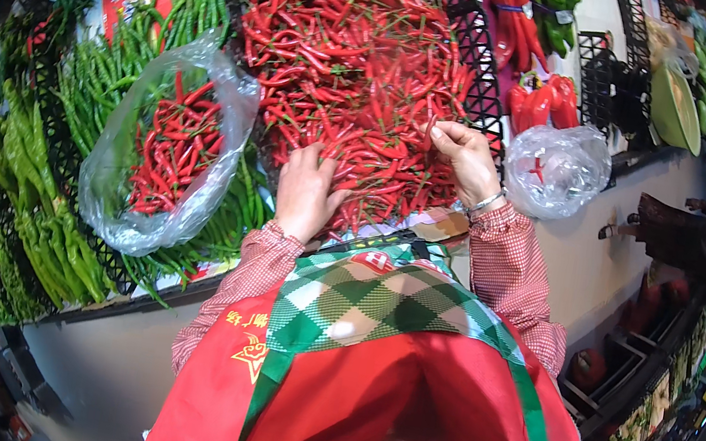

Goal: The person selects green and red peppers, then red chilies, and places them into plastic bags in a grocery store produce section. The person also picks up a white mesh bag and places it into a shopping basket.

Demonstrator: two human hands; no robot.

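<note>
A broad heap of thin red chili peppers [350, 61] with green stems lies in front of me. My right hand [469, 163] is over its right side, pinching a red chili [428, 137] between thumb and fingertips. At the heap's front left, my left hand [306, 194] rests palm down on the peppers with its thumb spread; its fingertips are partly lost among them. Left of that hand stands a clear plastic bag [103, 181] with its mouth wide, holding many red chilies [177, 148]. Right of the heap sits a second clear bag [569, 192] with a little red in it.
Long green chilies [99, 73] lie under and around the left bag, with light-green peppers [46, 193] farther left. Black plastic lattice dividers [480, 53] edge the heap. Red bell peppers [545, 102] lie behind the right bag. Another person [690, 236] is in the aisle at right.
</note>
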